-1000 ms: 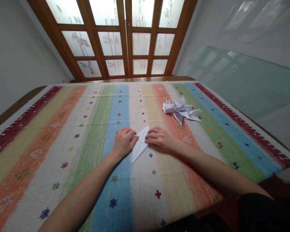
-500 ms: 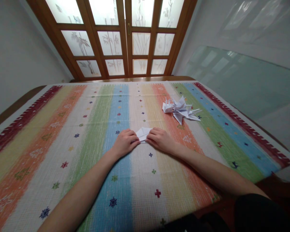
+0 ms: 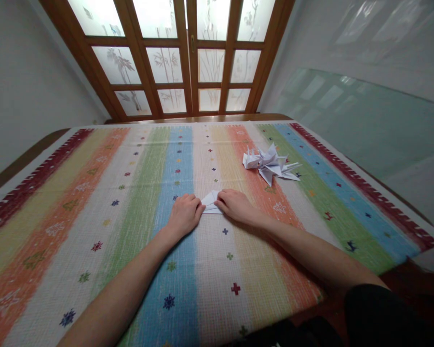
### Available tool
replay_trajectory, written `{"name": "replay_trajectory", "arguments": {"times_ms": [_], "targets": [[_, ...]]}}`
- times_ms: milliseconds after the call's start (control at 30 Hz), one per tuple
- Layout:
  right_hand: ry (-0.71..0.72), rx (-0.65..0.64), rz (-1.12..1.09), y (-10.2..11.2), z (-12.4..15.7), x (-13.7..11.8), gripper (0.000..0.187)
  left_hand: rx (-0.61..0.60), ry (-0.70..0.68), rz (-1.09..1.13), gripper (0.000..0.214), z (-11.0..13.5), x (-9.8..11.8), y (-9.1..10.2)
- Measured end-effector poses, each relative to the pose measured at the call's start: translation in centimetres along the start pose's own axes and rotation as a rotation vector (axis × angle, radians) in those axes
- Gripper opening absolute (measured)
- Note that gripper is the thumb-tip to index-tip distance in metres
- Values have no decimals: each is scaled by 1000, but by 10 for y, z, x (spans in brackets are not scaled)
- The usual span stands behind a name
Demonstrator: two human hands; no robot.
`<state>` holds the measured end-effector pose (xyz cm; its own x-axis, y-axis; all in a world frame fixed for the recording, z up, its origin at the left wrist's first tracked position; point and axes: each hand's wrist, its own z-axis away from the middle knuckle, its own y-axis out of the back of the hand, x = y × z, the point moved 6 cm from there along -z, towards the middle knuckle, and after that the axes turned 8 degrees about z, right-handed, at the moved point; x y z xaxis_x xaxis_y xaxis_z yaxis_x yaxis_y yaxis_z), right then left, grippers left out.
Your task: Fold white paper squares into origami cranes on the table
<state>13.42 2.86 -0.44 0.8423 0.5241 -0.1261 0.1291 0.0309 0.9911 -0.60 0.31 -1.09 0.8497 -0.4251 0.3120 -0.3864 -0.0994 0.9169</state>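
Observation:
A small folded sheet of white paper [image 3: 211, 203] lies on the striped tablecloth between my hands, with creases across its top. My left hand [image 3: 186, 212] has its fingers closed on the paper's left edge. Across from it, my right hand [image 3: 236, 206] grips the right side, its thumb and fingers pressed together on the paper. The parts of the paper under my fingers are hidden. Beyond my right hand sits a cluster of folded white paper cranes [image 3: 271, 163], overlapping so that single ones are hard to separate.
The striped tablecloth [image 3: 137, 270] covers a wooden table whose rim [image 3: 271, 116] shows at the far side. Behind it stand wooden doors [image 3: 190, 72] with frosted panes. A glass panel [image 3: 365, 111] leans along the right wall.
My right hand has shifted slightly left, and my left hand has drawn back a little. The paper's visible outline has changed, with a flap now slanting. The paper cranes have stayed put.

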Motion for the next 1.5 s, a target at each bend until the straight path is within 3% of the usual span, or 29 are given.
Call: {"name": "replay_trajectory", "arguments": {"times_ms": [300,433,533,600,700,800,867,1067,1200,1300,1400,1500], "targets": [[-23,11,12,-5,-3,3,20,14,-11,-90,25,2,-12,6],[-32,11,15,-4,-2,3,20,-18,-46,-172,24,6,-12,27],[-39,13,5,-3,-2,3,19,55,-25,-227,22,11,8,43],[-46,14,-6,-3,-2,5,18,24,-98,-185,24,16,32,37],[-59,18,-40,-2,-2,7,17,-100,-168,-109,63,27,60,8],[-102,53,-77,-2,1,10,20,-215,-136,-81,86,36,64,-22],[-150,98,-93,-1,4,13,22,-250,-120,-79,94,38,61,-32],[-313,106,-103,0,18,36,22,-284,-120,-66,104,38,58,-29],[-314,94,-148,3,20,50,22,-262,-132,-48,98,37,58,-26],[-258,119,-198,7,12,51,24,-255,-136,-45,95,37,58,-26],[-91,164,-309,13,-5,38,40,-271,-137,-47,95,36,59,-26],[74,88,-350,12,-24,21,42,-293,-131,-56,96,36,59,-27]]}}
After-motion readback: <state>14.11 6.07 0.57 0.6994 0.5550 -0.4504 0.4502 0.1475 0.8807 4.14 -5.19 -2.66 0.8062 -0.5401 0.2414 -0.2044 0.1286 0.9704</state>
